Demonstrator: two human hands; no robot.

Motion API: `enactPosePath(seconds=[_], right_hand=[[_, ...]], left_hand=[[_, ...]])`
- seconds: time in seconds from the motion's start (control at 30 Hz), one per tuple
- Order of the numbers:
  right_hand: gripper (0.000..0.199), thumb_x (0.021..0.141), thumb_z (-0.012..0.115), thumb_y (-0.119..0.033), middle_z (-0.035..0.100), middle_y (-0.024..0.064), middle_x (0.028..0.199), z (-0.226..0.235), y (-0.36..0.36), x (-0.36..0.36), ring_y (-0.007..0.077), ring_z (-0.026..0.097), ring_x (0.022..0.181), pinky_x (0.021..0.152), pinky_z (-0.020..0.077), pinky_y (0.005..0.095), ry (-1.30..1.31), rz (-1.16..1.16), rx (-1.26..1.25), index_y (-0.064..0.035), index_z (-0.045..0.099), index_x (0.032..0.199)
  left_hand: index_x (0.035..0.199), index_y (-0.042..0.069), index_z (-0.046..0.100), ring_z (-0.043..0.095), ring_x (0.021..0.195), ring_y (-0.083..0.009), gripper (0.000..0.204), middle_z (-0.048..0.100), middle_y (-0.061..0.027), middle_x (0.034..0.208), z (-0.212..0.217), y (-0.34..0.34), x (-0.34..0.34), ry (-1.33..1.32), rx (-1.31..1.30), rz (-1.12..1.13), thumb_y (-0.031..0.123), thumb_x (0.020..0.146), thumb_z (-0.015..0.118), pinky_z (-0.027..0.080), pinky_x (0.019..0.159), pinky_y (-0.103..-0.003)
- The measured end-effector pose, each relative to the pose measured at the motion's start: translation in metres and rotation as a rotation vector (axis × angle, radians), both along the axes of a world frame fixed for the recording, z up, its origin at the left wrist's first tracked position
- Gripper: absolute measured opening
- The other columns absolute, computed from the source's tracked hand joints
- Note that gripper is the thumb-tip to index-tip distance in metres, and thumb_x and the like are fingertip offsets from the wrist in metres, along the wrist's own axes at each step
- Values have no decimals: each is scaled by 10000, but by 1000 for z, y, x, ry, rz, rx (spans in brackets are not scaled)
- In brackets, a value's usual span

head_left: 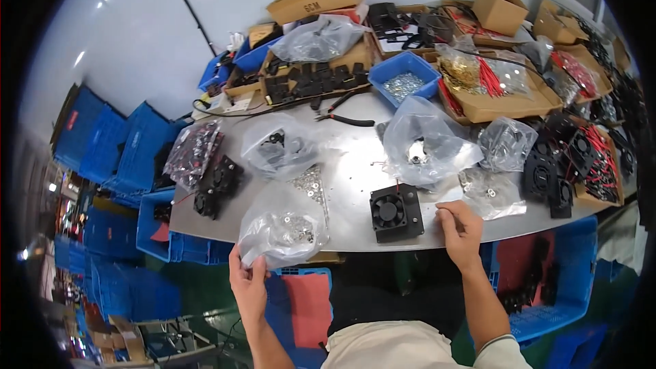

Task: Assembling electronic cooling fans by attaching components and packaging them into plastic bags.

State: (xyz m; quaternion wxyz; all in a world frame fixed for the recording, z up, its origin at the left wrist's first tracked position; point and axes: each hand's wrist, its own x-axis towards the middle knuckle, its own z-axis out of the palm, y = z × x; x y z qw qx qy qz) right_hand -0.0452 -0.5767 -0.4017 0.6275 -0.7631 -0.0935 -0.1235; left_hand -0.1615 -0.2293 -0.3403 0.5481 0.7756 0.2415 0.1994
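Observation:
At the front edge of the metal table point(348, 157), my left hand point(249, 285) pinches the rim of a clear plastic bag point(263, 222). Small silvery metal parts lie inside that bag. To its right sits a black square plate with a cooling fan point(389, 212) on it, flat near the table's edge. Just right of the fan unit, apart from it, is my right hand point(461, 229). Its thumb and fingertips are pressed together; whatever they hold, if anything, is too small to make out.
Other plastic bags of parts point(424, 143) stand around the table, with black-handled pliers point(350, 121) behind them. A blue bin of small screws point(404, 82) and cardboard trays point(318, 75) line the back. More black fan units point(219, 184) lie left. A blue crate point(570, 301) stands below right.

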Motion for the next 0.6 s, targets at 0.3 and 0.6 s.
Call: enactPosePath(seconds=[0.3,0.6], right_hand=[[123,926,565,-50,612,11,732,-4,-7,5,45,533,668,606,408,188,137,118,178,32,646,970],[130,918,597,-82,581,-9,665,-16,-6,12,33,491,584,532,380,193,142,211,199,36,647,939]], left_hand=[[1360,-19,370,553,1000,-153,511,533,-110,1205,2,-38,-18,-115,-26,108,18,896,578,444,889,-277],[1226,27,541,559,858,-95,351,565,-58,1103,-52,-75,-70,-79,33,200,20,882,610,465,790,-238]])
